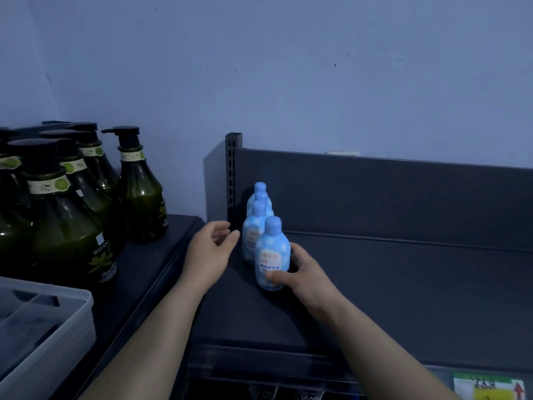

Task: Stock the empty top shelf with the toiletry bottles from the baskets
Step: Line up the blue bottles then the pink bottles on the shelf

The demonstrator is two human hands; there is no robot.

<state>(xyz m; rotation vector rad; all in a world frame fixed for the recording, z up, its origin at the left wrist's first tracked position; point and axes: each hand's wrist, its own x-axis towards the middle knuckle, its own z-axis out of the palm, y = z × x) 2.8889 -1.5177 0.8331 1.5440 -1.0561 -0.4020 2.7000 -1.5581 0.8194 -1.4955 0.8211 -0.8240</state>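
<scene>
A row of several small light-blue bottles stands on the dark top shelf, running back toward the left rear upright. The front bottle stands upright on the shelf, and my right hand is wrapped around its lower right side. My left hand hovers just left of the row, fingers apart and curled, holding nothing and not touching the bottles.
Several large dark-green pump bottles stand on the neighbouring shelf at the left. A pale plastic basket sits at the lower left. The slotted shelf upright and back panel bound the rear. A price label is at the front edge.
</scene>
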